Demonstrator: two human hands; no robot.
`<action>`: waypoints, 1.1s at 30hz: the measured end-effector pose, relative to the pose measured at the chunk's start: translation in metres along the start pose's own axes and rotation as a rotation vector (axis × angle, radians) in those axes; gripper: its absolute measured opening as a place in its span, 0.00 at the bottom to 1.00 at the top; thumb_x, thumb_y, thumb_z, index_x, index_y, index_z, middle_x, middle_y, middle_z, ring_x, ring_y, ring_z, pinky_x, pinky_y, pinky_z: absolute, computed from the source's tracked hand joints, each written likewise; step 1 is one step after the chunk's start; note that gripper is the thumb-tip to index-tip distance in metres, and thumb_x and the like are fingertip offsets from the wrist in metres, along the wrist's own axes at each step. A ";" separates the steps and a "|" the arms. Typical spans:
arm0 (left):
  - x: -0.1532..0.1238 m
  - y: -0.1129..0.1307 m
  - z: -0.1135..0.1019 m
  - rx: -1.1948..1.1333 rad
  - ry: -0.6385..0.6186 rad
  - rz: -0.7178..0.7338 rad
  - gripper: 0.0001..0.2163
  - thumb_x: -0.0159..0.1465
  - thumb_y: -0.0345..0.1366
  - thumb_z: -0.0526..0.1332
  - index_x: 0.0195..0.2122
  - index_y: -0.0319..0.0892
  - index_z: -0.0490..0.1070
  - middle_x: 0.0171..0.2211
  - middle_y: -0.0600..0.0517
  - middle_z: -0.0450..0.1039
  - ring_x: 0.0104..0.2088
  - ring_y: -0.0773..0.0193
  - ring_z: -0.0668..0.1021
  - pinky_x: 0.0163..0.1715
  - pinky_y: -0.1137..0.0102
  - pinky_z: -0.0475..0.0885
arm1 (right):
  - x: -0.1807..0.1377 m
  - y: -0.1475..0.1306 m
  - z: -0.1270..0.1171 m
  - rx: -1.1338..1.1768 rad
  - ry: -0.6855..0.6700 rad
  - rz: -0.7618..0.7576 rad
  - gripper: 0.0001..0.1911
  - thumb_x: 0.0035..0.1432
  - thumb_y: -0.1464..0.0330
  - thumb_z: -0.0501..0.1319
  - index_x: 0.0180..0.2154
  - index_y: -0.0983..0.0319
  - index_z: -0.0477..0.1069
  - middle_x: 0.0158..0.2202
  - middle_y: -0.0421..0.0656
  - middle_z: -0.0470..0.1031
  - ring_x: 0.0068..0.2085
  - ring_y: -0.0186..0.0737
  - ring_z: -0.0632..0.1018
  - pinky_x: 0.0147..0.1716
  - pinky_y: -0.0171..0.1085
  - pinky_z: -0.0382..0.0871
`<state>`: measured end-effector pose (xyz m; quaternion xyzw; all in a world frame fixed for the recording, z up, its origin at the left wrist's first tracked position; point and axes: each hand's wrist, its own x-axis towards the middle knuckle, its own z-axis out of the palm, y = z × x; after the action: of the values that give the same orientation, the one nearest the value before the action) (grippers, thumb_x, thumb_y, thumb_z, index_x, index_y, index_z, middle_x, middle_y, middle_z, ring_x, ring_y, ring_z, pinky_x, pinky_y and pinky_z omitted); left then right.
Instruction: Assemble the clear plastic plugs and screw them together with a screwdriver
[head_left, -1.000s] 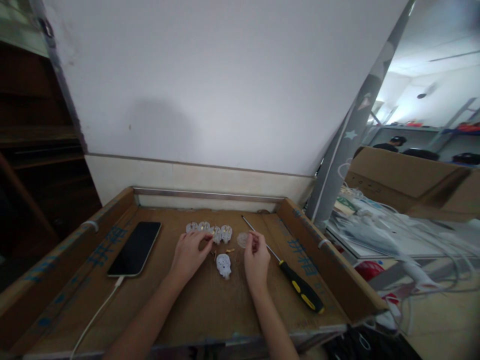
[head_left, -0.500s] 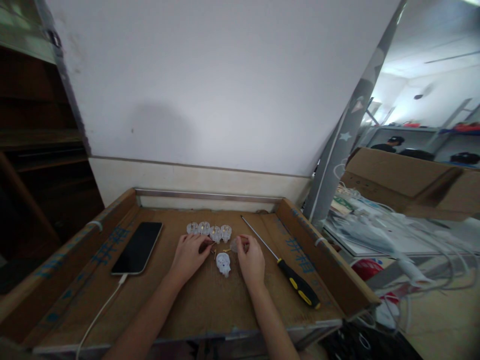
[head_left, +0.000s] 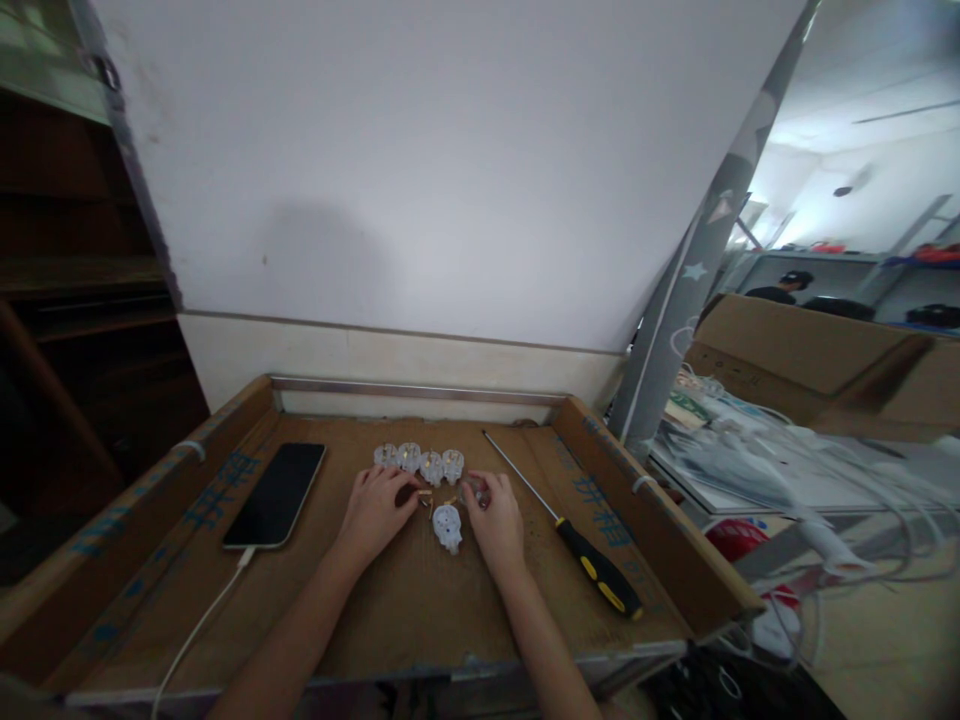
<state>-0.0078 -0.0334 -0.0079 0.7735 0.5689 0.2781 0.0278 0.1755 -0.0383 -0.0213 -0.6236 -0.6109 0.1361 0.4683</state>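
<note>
My left hand (head_left: pixel 380 510) is closed, thumb and forefinger together at a small brass piece (head_left: pixel 425 494). My right hand (head_left: pixel 495 520) pinches a clear plastic plug shell (head_left: pixel 470 492), partly hidden by the fingers. Between the hands a white plug part (head_left: pixel 448 526) lies on the cardboard, with small brass bits around its upper edge. Just beyond the fingers, several clear plug shells (head_left: pixel 409 457) stand in a row with brass-coloured metal inside them.
A black phone (head_left: pixel 276 497) with a white cable lies on the left. To the right rests a screwdriver (head_left: pixel 596 567) with a black and yellow handle. Raised cardboard walls (head_left: pixel 645 510) edge the work surface. Farther right are an open carton (head_left: pixel 802 360), bagged items and a person.
My left fingertips have drawn slightly left, showing more of the brass piece. The clear shell in my right hand has turned a little, and that hand has shifted slightly left.
</note>
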 end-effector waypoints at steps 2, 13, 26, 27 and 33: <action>0.001 0.000 0.000 -0.016 0.024 0.001 0.04 0.60 0.34 0.60 0.34 0.48 0.74 0.36 0.53 0.77 0.42 0.55 0.73 0.44 0.60 0.61 | 0.001 0.001 0.001 0.038 0.004 0.006 0.13 0.54 0.63 0.57 0.38 0.61 0.74 0.29 0.42 0.67 0.29 0.39 0.70 0.32 0.38 0.62; 0.004 0.005 0.008 -0.189 0.312 0.208 0.05 0.61 0.31 0.58 0.37 0.45 0.71 0.35 0.53 0.77 0.37 0.59 0.76 0.39 0.64 0.67 | 0.010 0.006 0.006 0.467 -0.035 0.124 0.28 0.53 0.51 0.54 0.45 0.66 0.70 0.32 0.46 0.73 0.17 0.32 0.68 0.14 0.34 0.63; 0.003 0.015 0.005 -0.092 0.295 0.313 0.06 0.65 0.33 0.54 0.37 0.44 0.70 0.34 0.51 0.74 0.37 0.60 0.75 0.39 0.65 0.69 | 0.005 -0.001 0.011 0.629 -0.174 0.096 0.21 0.47 0.57 0.63 0.40 0.64 0.75 0.26 0.42 0.73 0.21 0.33 0.70 0.19 0.32 0.67; 0.003 0.015 0.005 -0.095 0.309 0.314 0.06 0.66 0.33 0.53 0.38 0.44 0.70 0.34 0.51 0.74 0.37 0.60 0.75 0.39 0.65 0.69 | 0.005 0.000 0.011 0.622 -0.168 0.085 0.21 0.47 0.57 0.63 0.40 0.64 0.75 0.27 0.43 0.74 0.23 0.34 0.71 0.20 0.33 0.68; 0.003 0.017 0.009 -0.127 0.299 0.333 0.07 0.67 0.32 0.52 0.40 0.44 0.69 0.36 0.50 0.74 0.38 0.60 0.75 0.41 0.65 0.70 | 0.005 0.003 0.012 0.568 -0.143 0.031 0.20 0.49 0.56 0.62 0.39 0.63 0.76 0.27 0.44 0.75 0.25 0.36 0.72 0.21 0.33 0.68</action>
<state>0.0120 -0.0347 -0.0082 0.8036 0.4127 0.4255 -0.0543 0.1691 -0.0285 -0.0278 -0.4658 -0.5702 0.3524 0.5777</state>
